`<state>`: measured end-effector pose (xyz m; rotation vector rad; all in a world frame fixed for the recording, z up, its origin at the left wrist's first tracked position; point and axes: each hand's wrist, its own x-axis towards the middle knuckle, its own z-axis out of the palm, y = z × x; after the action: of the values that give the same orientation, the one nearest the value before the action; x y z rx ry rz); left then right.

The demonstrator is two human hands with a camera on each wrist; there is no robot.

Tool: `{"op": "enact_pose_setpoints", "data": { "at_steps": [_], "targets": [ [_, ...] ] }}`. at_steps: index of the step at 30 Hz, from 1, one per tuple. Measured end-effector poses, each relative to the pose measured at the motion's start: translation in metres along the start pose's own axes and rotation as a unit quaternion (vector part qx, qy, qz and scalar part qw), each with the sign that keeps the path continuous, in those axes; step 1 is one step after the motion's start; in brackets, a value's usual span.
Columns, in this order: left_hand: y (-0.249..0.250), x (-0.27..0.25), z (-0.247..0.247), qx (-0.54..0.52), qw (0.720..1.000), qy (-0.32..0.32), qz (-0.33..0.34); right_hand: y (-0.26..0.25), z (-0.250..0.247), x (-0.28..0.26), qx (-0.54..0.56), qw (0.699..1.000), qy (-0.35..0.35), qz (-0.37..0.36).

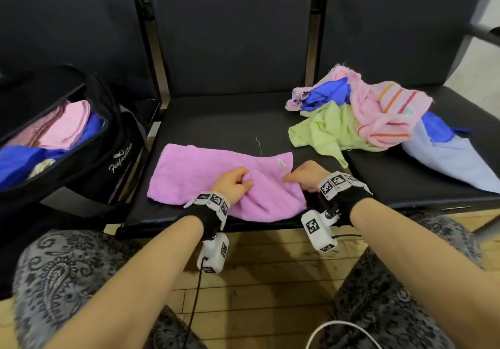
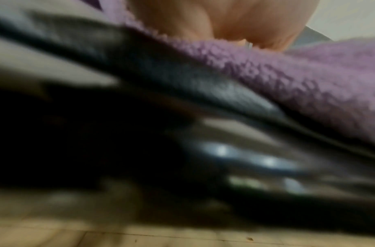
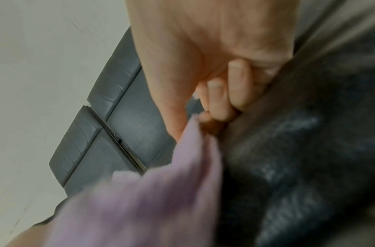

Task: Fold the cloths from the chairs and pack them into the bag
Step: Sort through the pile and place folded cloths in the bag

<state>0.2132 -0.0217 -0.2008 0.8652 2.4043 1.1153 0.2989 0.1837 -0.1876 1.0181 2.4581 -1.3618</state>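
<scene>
A lilac cloth [image 1: 194, 175] lies spread on the middle black seat [image 1: 221, 121], its near right part rumpled. My left hand [image 1: 234, 183] pinches a raised fold near the cloth's middle. My right hand [image 1: 303, 176] pinches the cloth's right edge, fingers curled, as the right wrist view shows around the lilac cloth [image 3: 140, 200]. In the left wrist view the lilac cloth [image 2: 298, 80] lies under my left hand [image 2: 224, 21] at the seat's front edge. An open black bag [image 1: 89, 159] on the left seat holds folded pink and blue cloths [image 1: 62, 129].
A heap of loose cloths [image 1: 373, 116], pink striped, green, blue and pale blue, lies on the right seat. Seat backs [image 1: 230, 29] rise behind. Wooden floor [image 1: 265, 281] and my patterned trouser knees are below the seat edge. A white cable [image 1: 338, 327] lies on the floor.
</scene>
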Motion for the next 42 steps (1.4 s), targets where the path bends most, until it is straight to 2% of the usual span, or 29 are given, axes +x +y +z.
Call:
{"op": "enact_pose_setpoints", "data": {
  "at_steps": [4,6,9,13,17,20,22,25,27,30,33,36,42],
  "targets": [
    [-0.002,0.000,-0.015,0.003,0.996,-0.079,-0.043,0.000,0.005,-0.009,0.034,0.999,-0.005,-0.019],
    [-0.005,-0.003,-0.018,-0.006,0.993,-0.097,-0.068,0.001,0.009,-0.013,0.095,0.995,-0.011,-0.041],
    [-0.004,-0.007,-0.020,-0.042,0.991,-0.091,-0.094,0.004,0.011,-0.014,0.229,0.972,-0.029,-0.051],
    [0.004,-0.015,-0.022,-0.065,0.988,-0.085,-0.109,0.000,0.006,-0.012,0.301,0.952,-0.047,-0.021],
    [0.007,-0.021,-0.022,-0.120,0.982,-0.074,-0.122,-0.008,0.008,-0.005,0.351,0.936,0.015,0.012],
    [0.009,-0.027,-0.023,-0.135,0.980,-0.060,-0.132,-0.017,0.008,0.002,0.305,0.950,0.052,0.041],
    [0.008,-0.028,-0.023,-0.140,0.979,-0.053,-0.141,-0.022,0.008,0.004,0.285,0.956,0.043,0.055],
    [0.007,-0.029,-0.022,-0.152,0.976,-0.050,-0.147,-0.029,0.007,0.003,0.203,0.978,0.034,0.038],
    [0.006,-0.028,-0.022,-0.153,0.976,-0.047,-0.149,-0.027,0.007,0.006,0.170,0.985,0.010,0.018],
    [0.005,-0.028,-0.022,-0.153,0.976,-0.046,-0.151,-0.022,0.009,0.008,0.179,0.983,-0.030,0.004],
    [0.005,-0.028,-0.021,-0.146,0.977,-0.046,-0.151,-0.024,0.013,0.002,0.072,0.996,-0.055,-0.021],
    [0.006,-0.029,-0.021,-0.142,0.978,-0.039,-0.147,-0.030,0.016,-0.006,0.010,0.998,-0.037,-0.040],
    [0.005,-0.027,-0.021,-0.146,0.978,-0.035,-0.145,-0.029,0.013,-0.004,0.025,0.997,0.015,-0.078]
  ]
}}
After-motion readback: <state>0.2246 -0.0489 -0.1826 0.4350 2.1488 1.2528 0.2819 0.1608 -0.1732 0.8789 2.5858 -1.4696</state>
